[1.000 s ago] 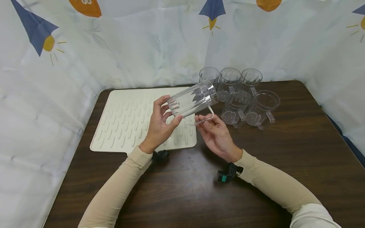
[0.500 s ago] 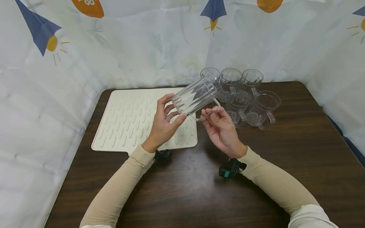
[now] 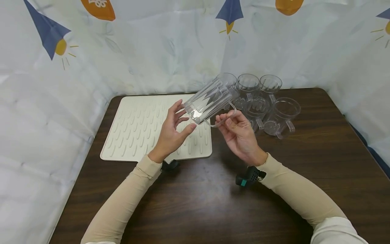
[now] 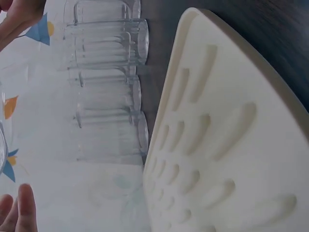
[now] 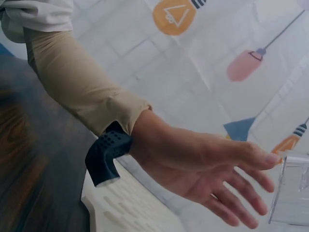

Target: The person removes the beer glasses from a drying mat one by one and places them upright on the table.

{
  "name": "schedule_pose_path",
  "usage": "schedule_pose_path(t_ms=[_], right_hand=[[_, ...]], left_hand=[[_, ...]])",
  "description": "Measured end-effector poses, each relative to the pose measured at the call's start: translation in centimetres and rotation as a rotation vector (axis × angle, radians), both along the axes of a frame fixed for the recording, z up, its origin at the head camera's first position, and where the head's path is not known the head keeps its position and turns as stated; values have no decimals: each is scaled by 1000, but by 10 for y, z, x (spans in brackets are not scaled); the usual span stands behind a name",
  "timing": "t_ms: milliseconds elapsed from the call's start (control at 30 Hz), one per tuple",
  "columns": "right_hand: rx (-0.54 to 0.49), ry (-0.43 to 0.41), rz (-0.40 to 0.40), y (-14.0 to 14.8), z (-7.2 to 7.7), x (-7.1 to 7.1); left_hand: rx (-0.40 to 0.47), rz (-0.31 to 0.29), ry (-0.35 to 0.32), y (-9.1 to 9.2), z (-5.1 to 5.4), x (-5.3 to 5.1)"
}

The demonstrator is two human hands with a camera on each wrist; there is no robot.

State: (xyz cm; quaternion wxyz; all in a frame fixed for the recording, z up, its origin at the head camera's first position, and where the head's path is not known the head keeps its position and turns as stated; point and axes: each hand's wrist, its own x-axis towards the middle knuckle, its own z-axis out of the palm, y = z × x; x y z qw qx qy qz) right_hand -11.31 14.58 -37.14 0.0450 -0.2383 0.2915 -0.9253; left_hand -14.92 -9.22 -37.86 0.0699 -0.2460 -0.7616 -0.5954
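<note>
A clear glass mug (image 3: pixel 208 100) is held up over the right edge of a cream ridged mat (image 3: pixel 122 128). It is tilted, its lower end toward the left hand. The right hand (image 3: pixel 239 135) pinches its handle between thumb and fingers. Beside the lower end, the left hand (image 3: pixel 172 132) has its fingers spread, with a small gap to the glass. In the right wrist view, that left hand (image 5: pixel 207 159) appears with its thumb tip close to the mug (image 5: pixel 292 193). The left wrist view has only part of the right hand (image 4: pixel 21 17).
Several clear mugs stand upright behind and right of the held one, among them a front right mug (image 3: pixel 284 115). They are close together on the dark wooden table (image 3: pixel 207 203). A patterned white curtain (image 3: pixel 152 51) hangs along the table's back edge.
The left hand's fingers have come away from the mug and it has drawn slightly back. The right hand has moved a little up and right with the mug, which is now more steeply tilted.
</note>
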Motion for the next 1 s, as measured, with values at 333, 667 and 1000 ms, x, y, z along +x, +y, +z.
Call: schedule_pose_path(t_ms=[333,667,1000], right_hand=[[106,82,-58,8,11,-2],[254,160,-107,18,20,-5],[386,169,-156,26,20,-5]], left_hand=[[-341,167,6,-25,-5,-1],[-624,176,-45,-55,-15,1],[-895,91,-12,-88,-18,6]])
